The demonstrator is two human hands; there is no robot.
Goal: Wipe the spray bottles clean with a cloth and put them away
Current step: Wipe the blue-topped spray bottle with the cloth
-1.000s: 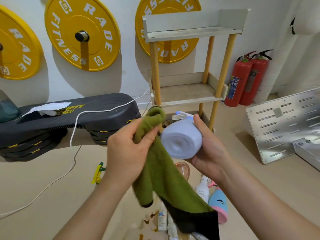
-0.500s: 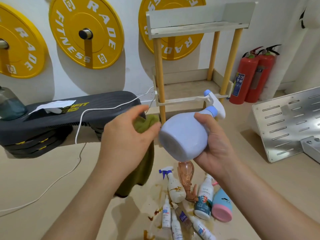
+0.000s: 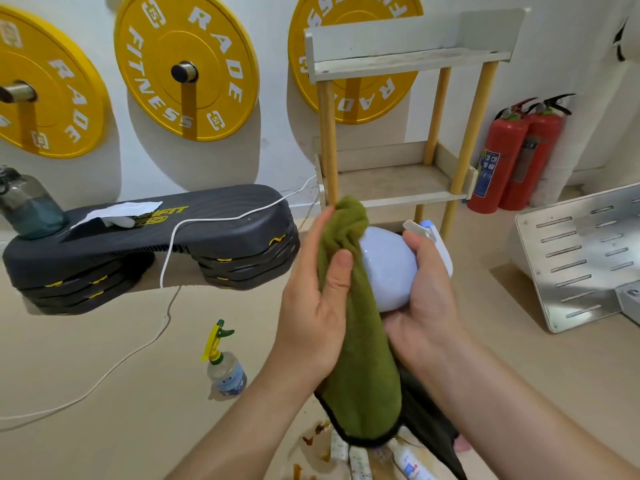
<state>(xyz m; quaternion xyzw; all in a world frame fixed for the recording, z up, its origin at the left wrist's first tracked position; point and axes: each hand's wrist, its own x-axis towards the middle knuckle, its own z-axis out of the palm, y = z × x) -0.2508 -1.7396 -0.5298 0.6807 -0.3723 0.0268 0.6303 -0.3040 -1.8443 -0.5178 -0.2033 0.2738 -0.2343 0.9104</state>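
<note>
Pointing nozzle-away, the spray bottle [image 3: 384, 268] fills right fingers [image 3: 414, 244]; left fingers [image 3: 341, 270] clutch cloth [image 3: 360, 368].

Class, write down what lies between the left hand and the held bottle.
The cloth: the left hand presses it against the bottle, as the head view shows.

Three yellow weight plates hang on the white wall: left [image 3: 52, 98], middle [image 3: 214, 81], right [image 3: 374, 95], the right one partly hidden. A black step platform [image 3: 214, 233] sits on stacked risers on the floor below them. On the platform's left end stands a dark water bottle [image 3: 26, 209], with a white paper [image 3: 114, 213] lying beside it. A white cable [image 3: 166, 268] drapes over the platform and runs down across the floor. Two red fire extinguishers [image 3: 502, 161] [image 3: 543, 147] stand side by side against the wall at right. A slotted metal panel [image 3: 581, 251] leans at far right. Brown stains [image 3: 320, 431] mark the floor at the bottom.
</note>
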